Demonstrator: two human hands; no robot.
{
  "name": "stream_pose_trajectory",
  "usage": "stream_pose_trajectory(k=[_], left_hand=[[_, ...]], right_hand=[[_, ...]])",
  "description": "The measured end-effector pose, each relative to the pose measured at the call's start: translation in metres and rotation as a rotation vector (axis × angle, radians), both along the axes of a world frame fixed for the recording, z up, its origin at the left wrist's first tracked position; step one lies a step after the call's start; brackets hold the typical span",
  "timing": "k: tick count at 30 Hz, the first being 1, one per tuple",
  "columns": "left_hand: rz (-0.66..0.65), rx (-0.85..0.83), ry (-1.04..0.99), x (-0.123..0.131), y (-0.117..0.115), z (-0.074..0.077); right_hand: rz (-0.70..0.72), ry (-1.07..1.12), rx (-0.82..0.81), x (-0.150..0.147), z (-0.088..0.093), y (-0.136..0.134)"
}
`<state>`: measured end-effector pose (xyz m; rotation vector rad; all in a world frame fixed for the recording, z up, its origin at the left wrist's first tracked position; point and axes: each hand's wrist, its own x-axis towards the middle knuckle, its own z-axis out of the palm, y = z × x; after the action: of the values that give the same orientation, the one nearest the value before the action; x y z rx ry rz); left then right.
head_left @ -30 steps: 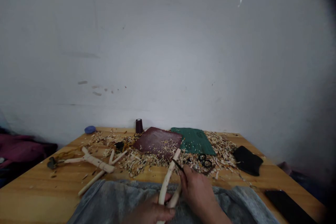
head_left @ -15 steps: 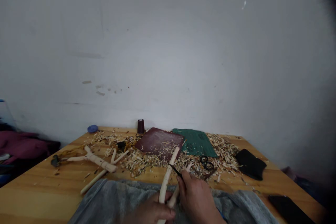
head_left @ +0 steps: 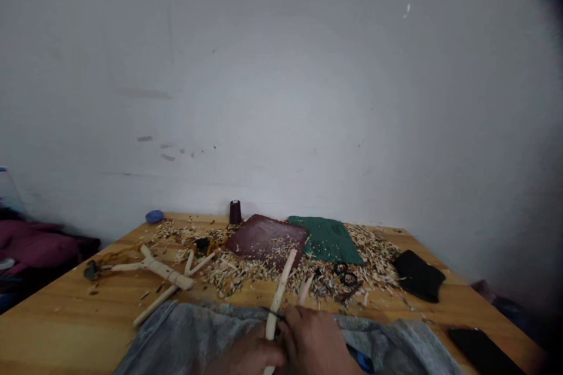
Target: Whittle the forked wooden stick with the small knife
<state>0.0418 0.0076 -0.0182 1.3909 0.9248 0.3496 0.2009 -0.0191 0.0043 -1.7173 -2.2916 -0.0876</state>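
At the bottom middle, my left hand [head_left: 253, 356] is closed around a peeled, forked stick [head_left: 278, 296] whose longer prong points up and away. A second, shorter prong [head_left: 304, 290] rises behind my right hand [head_left: 314, 340]. My right hand is wrapped around a knife [head_left: 361, 358]; its blue handle end sticks out below the palm. The thin dark blade lies across the longer prong, just above my left fingers. Both hands are close together over a grey cloth [head_left: 197, 328] at the table's near edge.
Wood shavings [head_left: 229, 278] cover much of the table [head_left: 57, 328]. A maroon sheet [head_left: 268, 237], green sheet [head_left: 332, 237], scissors [head_left: 345, 273], thread spool [head_left: 235, 212] and black pad [head_left: 420, 275] lie farther back. Carved branch pieces [head_left: 165, 272] are left; a phone [head_left: 484, 351] is right.
My right hand has drawn the knife down along the longer prong towards my left hand. The blue handle end now shows more. The stick has shifted slightly left and down.
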Motion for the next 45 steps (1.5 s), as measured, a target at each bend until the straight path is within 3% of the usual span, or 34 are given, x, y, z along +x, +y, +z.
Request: stream_pose_trajectory(k=[3,5,10,12,15,18,21,28,31,37,42,45], left_hand=[[0.099,-0.018,0.039,0.004,-0.001,-0.001],[0.122,-0.023,0.053,0.006,-0.002,0.002],[0.010,-0.041,0.069,0.005,-0.003,0.018],[0.026,0.003,0.101,0.004,-0.002,0.019],[-0.001,-0.014,0.073,0.001,0.001,0.009],[0.020,-0.064,0.031,-0.005,0.004,-0.006],[0.052,-0.063,0.118,-0.005,0.004,-0.008],[-0.060,0.085,0.107,0.010,-0.002,0.026],[-0.010,0.115,0.164,0.011,-0.002,0.023],[0.054,0.258,0.237,0.007,0.001,0.006],[0.002,0.430,0.144,0.011,0.001,0.017],[-0.005,0.458,0.121,0.012,0.002,0.022]], right_hand=[[-0.147,0.049,0.045,0.014,-0.001,0.008],[-0.170,0.060,0.066,0.020,-0.001,0.010],[0.003,0.045,0.003,0.007,0.001,0.001],[0.061,0.036,-0.015,0.000,0.001,-0.002],[0.032,0.034,0.006,0.002,0.000,0.000],[-0.093,0.050,0.045,0.014,-0.001,0.007],[-0.147,0.064,0.066,0.023,-0.002,0.012],[-0.007,0.045,-0.014,0.006,-0.006,0.005],[-0.002,0.039,-0.013,0.009,-0.005,0.006],[-0.126,0.036,0.043,0.024,-0.004,0.013],[0.033,0.017,-0.006,0.006,-0.009,0.005],[0.053,0.026,-0.007,0.003,-0.011,0.003]])
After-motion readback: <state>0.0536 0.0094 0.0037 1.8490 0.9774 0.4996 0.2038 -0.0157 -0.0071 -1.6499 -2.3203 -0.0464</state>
